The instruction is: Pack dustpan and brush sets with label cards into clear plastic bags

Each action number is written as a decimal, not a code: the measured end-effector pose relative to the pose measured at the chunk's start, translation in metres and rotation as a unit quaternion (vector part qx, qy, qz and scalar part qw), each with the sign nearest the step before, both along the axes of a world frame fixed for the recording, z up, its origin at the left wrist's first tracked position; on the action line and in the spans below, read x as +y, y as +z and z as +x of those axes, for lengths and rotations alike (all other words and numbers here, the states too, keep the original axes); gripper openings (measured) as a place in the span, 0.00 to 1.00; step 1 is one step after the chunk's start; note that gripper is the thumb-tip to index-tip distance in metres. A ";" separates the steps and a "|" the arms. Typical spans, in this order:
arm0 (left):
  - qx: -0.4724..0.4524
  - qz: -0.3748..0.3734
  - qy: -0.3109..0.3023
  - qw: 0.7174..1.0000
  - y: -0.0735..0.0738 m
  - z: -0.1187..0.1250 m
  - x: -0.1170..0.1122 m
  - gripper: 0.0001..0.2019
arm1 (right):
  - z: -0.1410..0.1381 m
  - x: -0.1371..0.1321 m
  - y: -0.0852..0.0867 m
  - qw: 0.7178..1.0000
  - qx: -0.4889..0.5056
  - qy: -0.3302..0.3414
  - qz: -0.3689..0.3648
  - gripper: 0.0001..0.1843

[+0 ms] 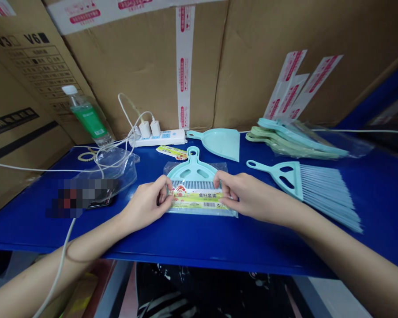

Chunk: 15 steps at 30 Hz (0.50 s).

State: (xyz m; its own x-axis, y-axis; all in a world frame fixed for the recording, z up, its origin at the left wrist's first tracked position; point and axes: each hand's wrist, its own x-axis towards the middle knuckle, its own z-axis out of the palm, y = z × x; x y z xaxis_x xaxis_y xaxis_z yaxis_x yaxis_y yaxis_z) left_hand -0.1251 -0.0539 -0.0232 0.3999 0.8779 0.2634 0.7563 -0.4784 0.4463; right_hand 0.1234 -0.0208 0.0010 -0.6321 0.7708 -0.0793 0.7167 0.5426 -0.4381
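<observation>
A light-blue dustpan and brush set (193, 170) lies in a clear plastic bag on the blue table, its handle pointing away from me. Across its lower part runs a colourful label card (194, 198) with a mushroom-house picture. My left hand (148, 198) pinches the card's left end, thumb against fingers. At the right end, my right hand (242, 192) has its fingers closed on the card. Whether the card is inside the bag or on top of it, I cannot tell.
To the right lies a loose brush (291, 176); behind are a loose dustpan (220, 143), bagged sets (291, 139) and another label card (172, 152). A power strip (162, 138), cables and a water bottle (89, 117) stand at the back left, before cardboard boxes (146, 66).
</observation>
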 end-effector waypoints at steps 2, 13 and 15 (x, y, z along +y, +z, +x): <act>0.001 0.009 -0.005 1.000 -0.001 -0.001 0.001 0.02 | -0.001 -0.001 0.000 1.000 -0.014 -0.010 0.001 0.08; 0.118 0.126 -0.027 0.985 -0.002 -0.004 0.001 0.12 | -0.005 -0.008 -0.003 0.994 -0.082 -0.026 0.073 0.13; 0.150 0.151 -0.065 0.975 -0.003 -0.004 0.002 0.18 | -0.005 -0.009 -0.003 0.992 -0.095 -0.026 0.084 0.14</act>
